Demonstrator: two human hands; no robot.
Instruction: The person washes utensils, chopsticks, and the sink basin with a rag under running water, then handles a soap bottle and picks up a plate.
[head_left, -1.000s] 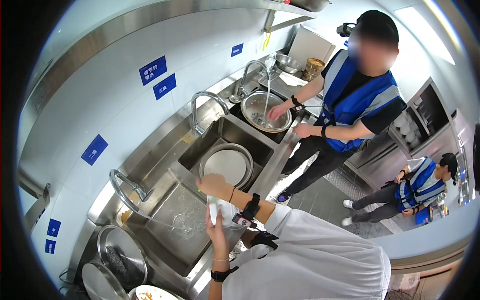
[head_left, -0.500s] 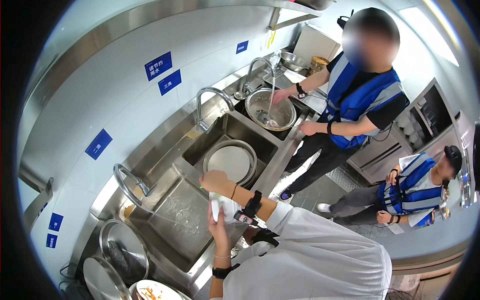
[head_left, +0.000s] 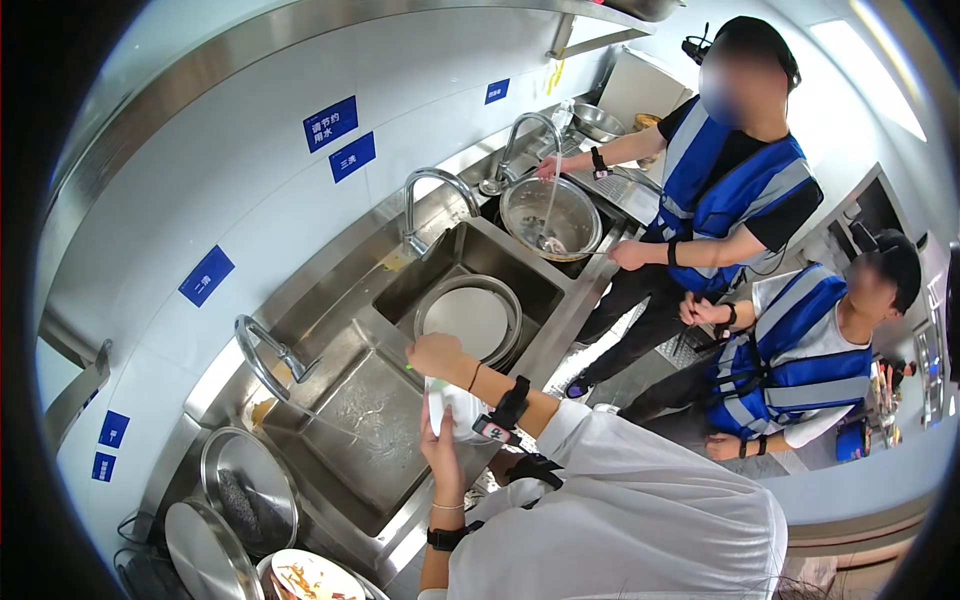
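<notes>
Near the front edge of the left sink basin, my left hand (head_left: 442, 445) has its fingers wrapped round a white dish (head_left: 436, 403). Just above the dish is my right hand (head_left: 435, 356), closed, with a small bit of something green (head_left: 410, 367) showing at its fingers; the rest is hidden. Beside the dish, a translucent thing is partly covered by my right wrist. From the nearest faucet (head_left: 262, 355) a thin stream of water runs into the left basin (head_left: 365, 420). A round metal pan holding a white plate (head_left: 466, 322) rests in the middle basin.
A co-worker (head_left: 735, 180) stands at the far basin, by a metal bowl (head_left: 525, 225) under running water. Another person (head_left: 800, 350) in a blue vest is at the right. Metal pans (head_left: 245, 480) and a food-stained plate (head_left: 310, 577) lie at the lower left.
The person at the right has come closer. One hand of the co-worker has moved from inside the metal bowl up to the far faucet. My hands stay together at the dish.
</notes>
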